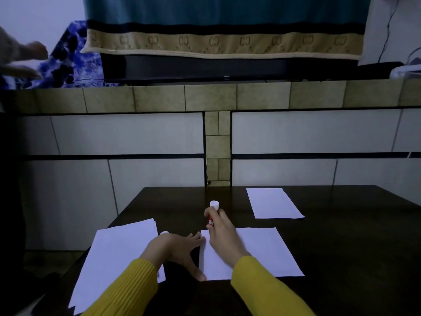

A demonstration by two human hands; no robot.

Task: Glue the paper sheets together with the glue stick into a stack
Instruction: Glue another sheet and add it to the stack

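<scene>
A single white sheet [268, 249] lies on the dark table in front of me. My right hand [222, 233] grips a red and white glue stick [213, 212] upright, its lower end at the sheet's top left corner. Spread flat, my left hand [180, 249] presses on the sheet's left edge. A pile of several white sheets [114, 256] lies to the left. The glue stick's white cap [164, 233] stands on the table just beyond my left hand. Another white sheet [272, 202] lies at the far right of the table.
The dark table [341, 236] ends against a tiled cabinet wall [127, 133]. A tiled ledge [209, 96] above it carries a cloth-covered television [223, 65]. Another person's hands [25, 62] show at the upper left.
</scene>
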